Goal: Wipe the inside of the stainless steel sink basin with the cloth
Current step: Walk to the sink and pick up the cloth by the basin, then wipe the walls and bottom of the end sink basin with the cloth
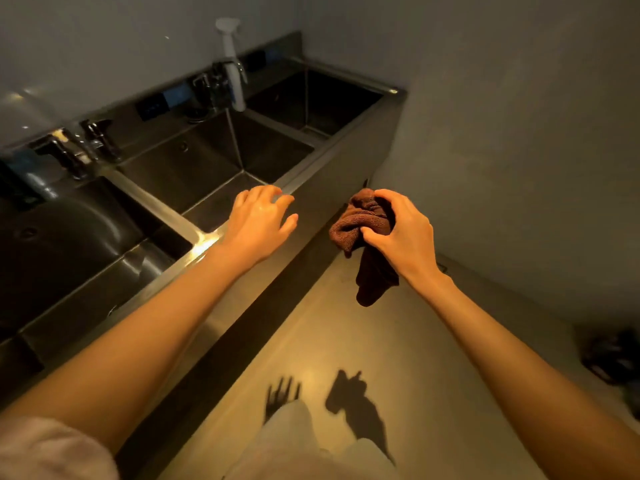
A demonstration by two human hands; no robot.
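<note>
1. Step in hand: approach; wiping not yet begun. The cloth [363, 233] is in the air in front of the sink basin [214, 168], outside it.
2. Right hand [401, 233]: fingers curled around the bunched cloth. Left hand [259, 220]: fingers spread, holding nothing, over the front rim.
3. Next move, as I judge it: carry the cloth over the rim, press it to the steel.
4. Cloth: dark brown, towelling texture, one end dangling. Water runs from the faucet [232, 67] into the basin.
</note>
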